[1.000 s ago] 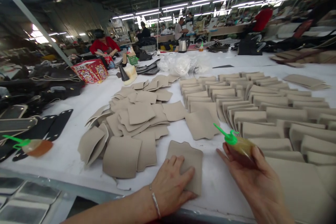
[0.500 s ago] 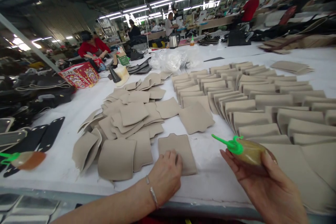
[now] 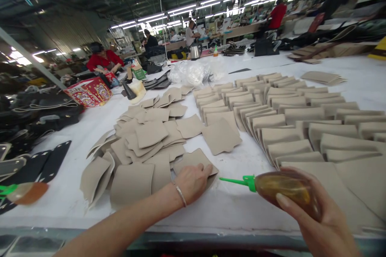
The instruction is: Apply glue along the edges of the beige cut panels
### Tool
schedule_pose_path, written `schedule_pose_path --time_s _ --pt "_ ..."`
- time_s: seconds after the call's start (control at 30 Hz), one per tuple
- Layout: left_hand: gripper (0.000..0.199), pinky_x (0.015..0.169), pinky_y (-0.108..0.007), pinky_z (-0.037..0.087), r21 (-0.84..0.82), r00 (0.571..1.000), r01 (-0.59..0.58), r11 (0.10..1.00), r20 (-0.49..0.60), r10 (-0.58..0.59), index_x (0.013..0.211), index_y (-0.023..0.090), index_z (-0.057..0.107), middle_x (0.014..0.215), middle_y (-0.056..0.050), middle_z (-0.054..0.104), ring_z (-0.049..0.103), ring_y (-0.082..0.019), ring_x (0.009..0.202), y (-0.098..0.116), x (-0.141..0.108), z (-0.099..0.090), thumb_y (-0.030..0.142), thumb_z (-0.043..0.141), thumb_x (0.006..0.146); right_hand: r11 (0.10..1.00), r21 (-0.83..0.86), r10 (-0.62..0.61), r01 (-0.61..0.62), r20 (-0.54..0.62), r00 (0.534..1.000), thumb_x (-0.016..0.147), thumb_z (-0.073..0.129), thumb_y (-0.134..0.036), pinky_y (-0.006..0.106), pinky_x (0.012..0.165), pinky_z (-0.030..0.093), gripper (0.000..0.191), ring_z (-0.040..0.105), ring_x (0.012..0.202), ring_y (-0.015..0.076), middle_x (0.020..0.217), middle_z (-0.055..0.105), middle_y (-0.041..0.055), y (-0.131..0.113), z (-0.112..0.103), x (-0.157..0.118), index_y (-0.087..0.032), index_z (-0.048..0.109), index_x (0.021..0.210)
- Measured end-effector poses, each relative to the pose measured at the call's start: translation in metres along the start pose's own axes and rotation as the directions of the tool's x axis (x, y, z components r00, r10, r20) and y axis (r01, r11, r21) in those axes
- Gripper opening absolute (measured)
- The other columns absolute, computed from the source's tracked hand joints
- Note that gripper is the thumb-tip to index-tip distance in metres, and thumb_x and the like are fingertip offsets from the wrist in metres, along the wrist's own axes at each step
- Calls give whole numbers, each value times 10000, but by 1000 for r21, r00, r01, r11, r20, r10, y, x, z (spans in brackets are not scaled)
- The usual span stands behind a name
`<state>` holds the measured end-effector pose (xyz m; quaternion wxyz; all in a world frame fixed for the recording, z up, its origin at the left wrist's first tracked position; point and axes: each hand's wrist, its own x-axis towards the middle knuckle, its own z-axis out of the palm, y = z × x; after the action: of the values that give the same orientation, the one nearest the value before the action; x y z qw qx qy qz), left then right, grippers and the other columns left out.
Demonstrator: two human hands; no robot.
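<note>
My left hand grips the near right edge of a beige leather-like piece, which lies turned at an angle on the white table. The fingers are curled over that edge. My right hand is wrapped around a glue bottle with amber liquid inside and a green nozzle. The bottle lies sideways, its tip pointing left, a short way from the held piece's right corner. Just beyond the held piece is another flat beige piece. A loose heap of similar pieces is left of it.
Folded beige pieces stand in rows on the right. A second glue bottle lies at the far left near black strips. Behind are clear plastic wrap, a red patterned box and a person in red.
The beige piece has turned on the table, and my left hand has moved to its near right edge. My right hand has tipped the bottle, bringing its nozzle left and lower, towards the piece.
</note>
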<state>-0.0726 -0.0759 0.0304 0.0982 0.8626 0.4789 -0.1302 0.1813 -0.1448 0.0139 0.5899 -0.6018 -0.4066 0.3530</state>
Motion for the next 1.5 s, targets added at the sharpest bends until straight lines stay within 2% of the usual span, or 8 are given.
schedule_pose_path --time_s 0.1,0.3,0.5,0.63,0.9,1.07,1.2,1.5 --pt "457 677 -369 520 -23 1000 22 999 -20 -23 1363 185 453 951 -105 696 685 -277 783 1 8 4 128 376 916 957 -268 -100 113 59 993 646 782 -639 397 878 526 662 631 951 301 1101 651 60 -7 4 -7 -262 609 1162" --pt "420 670 -371 507 -82 995 76 994 -58 -81 1344 157 453 942 -124 721 695 -295 792 7 23 9 173 344 939 879 -359 -275 314 155 949 746 711 -665 433 883 475 620 577 1083 350 1174 615 75 -6 16 -5 -279 564 1208" --pt "348 685 -357 507 -169 996 32 985 -74 -45 1278 246 506 919 -73 730 695 -275 770 1 19 4 243 349 968 716 -450 -473 533 248 845 820 672 -636 433 799 509 530 638 939 314 1097 646 53 5 20 8 -292 555 1205" --pt "375 695 -339 503 -191 994 28 981 -99 -48 1305 313 531 912 -60 726 692 -254 774 -1 19 6 279 329 991 656 -481 -506 581 291 812 843 650 -632 401 783 516 542 648 910 292 1104 642 63 5 21 9 -279 534 1238" --pt "430 716 -330 500 -214 990 8 977 -135 -37 1337 330 551 893 -49 725 692 -247 792 -3 19 11 239 347 970 552 -507 -575 662 343 743 889 595 -625 357 733 516 498 645 885 268 1076 639 76 4 26 15 -250 532 1210" --pt "411 723 -322 499 -231 992 1 973 -121 -29 1320 299 572 884 -54 720 694 -248 805 -3 18 12 262 367 966 599 -507 -488 620 382 785 879 634 -586 337 721 523 486 660 872 254 1086 649 56 7 23 13 -266 532 1230" --pt "415 704 -322 499 -239 990 -23 971 -139 -11 1323 295 569 869 -56 716 693 -256 791 -5 17 14 266 356 967 661 -518 -445 543 312 839 871 625 -617 346 728 520 489 652 833 248 1055 650 40 6 22 18 -265 549 1201" --pt "448 712 -343 510 -256 989 -31 966 -148 -8 1376 300 543 891 -64 714 692 -264 789 -6 16 17 273 361 968 741 -469 -336 480 359 871 863 648 -599 305 724 511 475 647 847 217 1040 650 2 6 21 16 -290 543 1208"
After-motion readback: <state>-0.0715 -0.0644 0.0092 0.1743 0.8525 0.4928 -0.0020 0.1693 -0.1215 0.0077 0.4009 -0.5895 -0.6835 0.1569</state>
